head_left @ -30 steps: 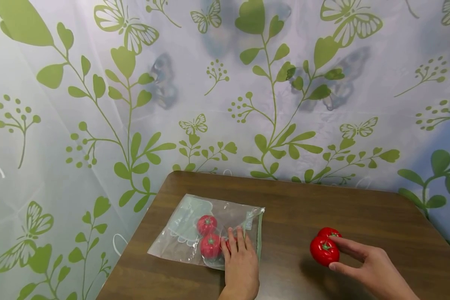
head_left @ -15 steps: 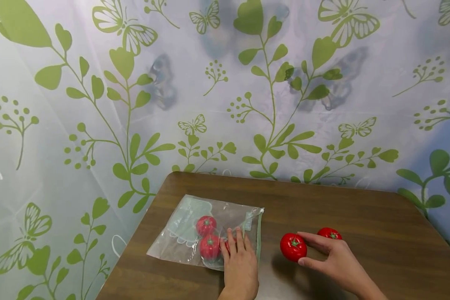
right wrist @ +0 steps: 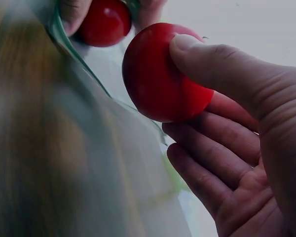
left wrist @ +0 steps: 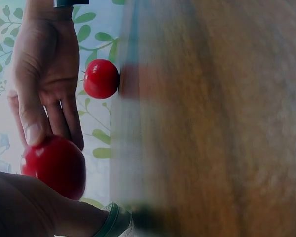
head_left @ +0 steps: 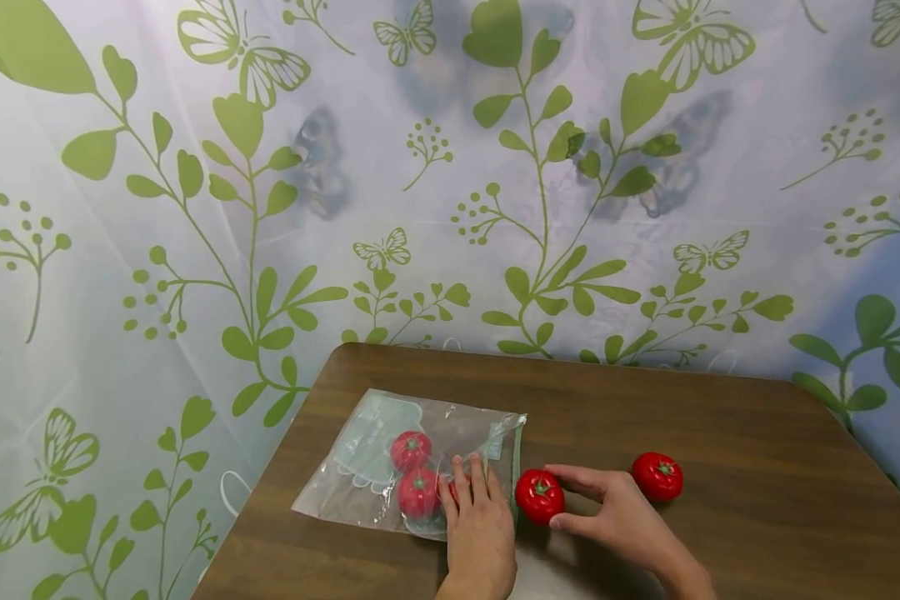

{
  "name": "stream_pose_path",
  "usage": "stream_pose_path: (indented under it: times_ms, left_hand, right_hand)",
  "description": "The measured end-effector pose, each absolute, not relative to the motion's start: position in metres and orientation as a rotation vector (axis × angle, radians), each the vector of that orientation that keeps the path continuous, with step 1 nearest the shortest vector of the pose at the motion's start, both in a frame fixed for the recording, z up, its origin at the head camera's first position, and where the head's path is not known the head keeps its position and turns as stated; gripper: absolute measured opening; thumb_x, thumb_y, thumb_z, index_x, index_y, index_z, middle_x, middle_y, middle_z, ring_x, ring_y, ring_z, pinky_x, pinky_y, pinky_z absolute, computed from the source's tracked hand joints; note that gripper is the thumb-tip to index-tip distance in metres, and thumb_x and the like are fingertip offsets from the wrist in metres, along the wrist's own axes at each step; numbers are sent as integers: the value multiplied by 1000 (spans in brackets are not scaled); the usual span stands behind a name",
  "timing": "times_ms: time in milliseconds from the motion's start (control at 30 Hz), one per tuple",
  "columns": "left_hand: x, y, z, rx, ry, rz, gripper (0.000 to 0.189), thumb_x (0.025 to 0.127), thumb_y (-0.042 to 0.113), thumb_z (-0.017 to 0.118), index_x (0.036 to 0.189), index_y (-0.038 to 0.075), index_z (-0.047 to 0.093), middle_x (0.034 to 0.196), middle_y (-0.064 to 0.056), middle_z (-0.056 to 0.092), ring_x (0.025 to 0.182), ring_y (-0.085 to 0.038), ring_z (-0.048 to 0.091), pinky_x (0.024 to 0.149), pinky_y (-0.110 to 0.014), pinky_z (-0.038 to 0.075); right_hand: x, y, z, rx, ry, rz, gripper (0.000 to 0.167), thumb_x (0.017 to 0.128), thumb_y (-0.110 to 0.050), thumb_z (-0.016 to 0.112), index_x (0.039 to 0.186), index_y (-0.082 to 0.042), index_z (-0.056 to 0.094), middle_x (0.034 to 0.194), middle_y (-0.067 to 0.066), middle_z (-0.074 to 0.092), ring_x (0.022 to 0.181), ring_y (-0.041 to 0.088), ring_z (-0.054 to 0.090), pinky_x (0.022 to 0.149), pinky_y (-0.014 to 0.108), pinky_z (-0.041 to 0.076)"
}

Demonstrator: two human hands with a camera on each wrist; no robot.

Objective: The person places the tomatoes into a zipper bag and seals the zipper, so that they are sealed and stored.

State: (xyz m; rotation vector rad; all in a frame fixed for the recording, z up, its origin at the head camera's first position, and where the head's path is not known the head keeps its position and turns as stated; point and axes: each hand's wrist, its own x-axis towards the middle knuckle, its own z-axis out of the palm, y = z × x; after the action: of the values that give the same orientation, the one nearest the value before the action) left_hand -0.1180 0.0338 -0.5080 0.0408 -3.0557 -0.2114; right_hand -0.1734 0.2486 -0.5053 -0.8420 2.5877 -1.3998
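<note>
My right hand (head_left: 621, 512) pinches a glossy red tomato (head_left: 540, 497) between thumb and fingers, close beside the bag's mouth. In the right wrist view the thumb presses one side of that tomato (right wrist: 155, 74). A clear zip bag (head_left: 326, 492) lies flat with its green-edged mouth facing right. Two tomatoes, one behind (head_left: 410, 450) and one in front (head_left: 418, 490), show through the plastic. My left hand (head_left: 482, 533) holds the bag near its mouth, its fingers partly covering another tomato (right wrist: 106, 23). The right wrist view has its thumb (right wrist: 74, 15) at the green edge (right wrist: 84, 65).
Another red tomato (head_left: 657, 477) sits on the brown wooden table (head_left: 765, 517), right of and behind my right hand. The table's back edge meets a hanging curtain (head_left: 435, 192) printed with green leaves and butterflies.
My right hand has carried its tomato leftward from beside the other loose tomato to the bag's mouth. The left hand and bag stay in place.
</note>
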Motion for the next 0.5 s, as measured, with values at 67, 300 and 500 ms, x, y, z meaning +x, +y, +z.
stream_pose_path:
  times_ms: [67, 300, 500]
  left_hand:
    - [-118, 34, -507, 41, -3061, -211, 100, 71, 17, 101, 158, 3, 55, 171, -19, 46, 163, -47, 33, 130, -68, 29]
    - [-120, 35, -507, 65, -3089, -244, 105, 68, 17, 103, 159, 2, 53, 172, -18, 45, 164, -47, 32, 131, -68, 27]
    - [-120, 36, -506, 72, -3101, -248, 106, 69, 19, 103, 160, 3, 52, 172, -18, 44, 164, -47, 31, 131, -68, 26]
  right_hand:
    - [-175, 244, -509, -873, 2569, -1402, 62, 89, -39, 92, 141, -12, 73, 140, 8, 76, 123, 12, 74, 101, 16, 54]
    - [-178, 230, -514, -867, 2519, -1344, 60, 90, -40, 91, 142, -14, 73, 141, 8, 75, 126, 21, 74, 104, 36, 61]
    - [-179, 224, -517, -849, 2481, -1333, 62, 91, -38, 91, 143, -11, 72, 144, 10, 74, 129, 29, 73, 105, 47, 60]
